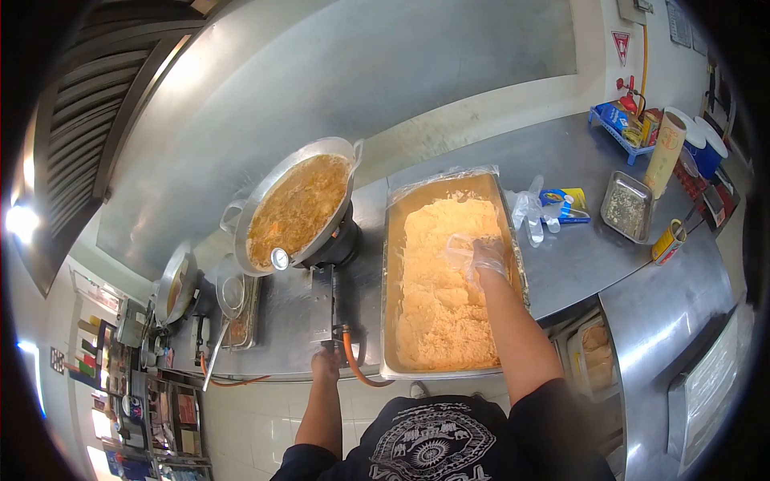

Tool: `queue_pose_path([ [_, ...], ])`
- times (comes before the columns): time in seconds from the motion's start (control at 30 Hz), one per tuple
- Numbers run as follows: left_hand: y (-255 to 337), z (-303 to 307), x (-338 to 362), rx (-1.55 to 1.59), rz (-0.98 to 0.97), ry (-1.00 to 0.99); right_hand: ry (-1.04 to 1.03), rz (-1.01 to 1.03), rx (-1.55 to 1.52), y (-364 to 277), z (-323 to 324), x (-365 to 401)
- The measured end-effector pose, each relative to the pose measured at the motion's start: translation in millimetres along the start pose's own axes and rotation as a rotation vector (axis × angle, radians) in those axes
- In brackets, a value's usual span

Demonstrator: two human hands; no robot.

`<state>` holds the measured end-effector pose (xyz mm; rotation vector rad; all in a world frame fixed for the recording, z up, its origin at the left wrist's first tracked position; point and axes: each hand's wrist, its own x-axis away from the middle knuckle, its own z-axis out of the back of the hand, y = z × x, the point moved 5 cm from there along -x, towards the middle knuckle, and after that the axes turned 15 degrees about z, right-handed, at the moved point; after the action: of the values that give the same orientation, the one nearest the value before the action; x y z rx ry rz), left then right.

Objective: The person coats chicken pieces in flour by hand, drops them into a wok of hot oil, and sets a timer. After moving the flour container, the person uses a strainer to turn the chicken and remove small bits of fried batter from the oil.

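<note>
My left hand point(326, 364) is at the front end of the gas burner point(322, 309), its fingers closed around the control knob there. On the burner sits a wide metal wok point(265, 188) of bubbling oil point(301, 204), a round dial thermometer point(279, 258) at its near rim. My right hand point(488, 256), in a clear plastic glove, is at the right side of a deep metal tray point(391, 280). It touches the pale orange breading crumbs point(441, 313) filling the tray; its fingers are largely hidden by the loose glove and the crumbs.
A long-handled strainer point(231, 295) rests over a small tray left of the wok. An orange gas hose point(353, 361) hangs at the counter's front edge. Clear gloves point(529, 212), a metal pan point(628, 207), a can point(668, 242) and a blue basket point(622, 132) stand to the right.
</note>
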<state>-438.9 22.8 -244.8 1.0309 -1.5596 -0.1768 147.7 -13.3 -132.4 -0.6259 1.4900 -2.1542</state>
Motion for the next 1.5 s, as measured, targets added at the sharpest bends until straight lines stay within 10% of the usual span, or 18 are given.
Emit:
queue_pose_path([
  [1.0, 4, -14, 52, -0.095, 0.054, 0.091, 0.005, 0.073, 0.071, -10, 6, 12],
  [1.2, 57, -62, 146, -0.674, -0.92, 0.685, 0.061, 0.082, 0.097, -10, 7, 17],
  [1.4, -13, -303, 290, -1.495, -1.387, -0.227, -0.009, 0.066, 0.078, -26, -9, 45],
  [1.5, -62, -350, 291, -1.644, -1.408, -0.331, -0.035, 0.03, 0.069, -2, -33, 40],
])
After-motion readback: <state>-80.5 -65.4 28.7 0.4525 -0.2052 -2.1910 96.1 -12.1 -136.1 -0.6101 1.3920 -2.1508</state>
